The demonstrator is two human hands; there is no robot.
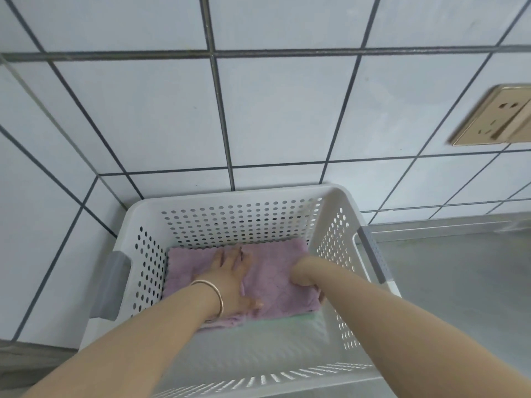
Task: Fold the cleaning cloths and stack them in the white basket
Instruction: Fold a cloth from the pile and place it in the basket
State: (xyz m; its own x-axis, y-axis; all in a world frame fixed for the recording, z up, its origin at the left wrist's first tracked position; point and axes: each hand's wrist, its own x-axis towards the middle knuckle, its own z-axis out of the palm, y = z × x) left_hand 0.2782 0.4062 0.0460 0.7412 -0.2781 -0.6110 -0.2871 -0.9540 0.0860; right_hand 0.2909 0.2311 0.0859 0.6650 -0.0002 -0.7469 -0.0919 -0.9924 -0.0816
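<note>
Both your hands are down inside the white basket [230,201], which sits in the corner of the grey surface [459,282] against the tiled wall [273,110].

Left hand [230,278]: flat on the purple cloth [273,278], fingers straight and spread, palm pressing down. Nothing pinched, grip is open. Metal bangle [214,297] on that wrist.

Right hand [304,278]: at the cloth's right edge, fingers curled down and under the fold. Fingertips are hidden by the wrist and fabric, but the curl wraps the cloth edge, so read it as holding the purple cloth.

The cloth lies folded at the far end of the basket floor, back edge touching the perforated rear wall, left edge beside the left wall. A thin green edge [301,316] shows under its near right corner; can't tell whether that's another cloth. Near half of the basket floor is bare plastic.

Grey handle [110,285] on the basket's left side. Gold wall socket [497,116] upper right, blurred.
</note>
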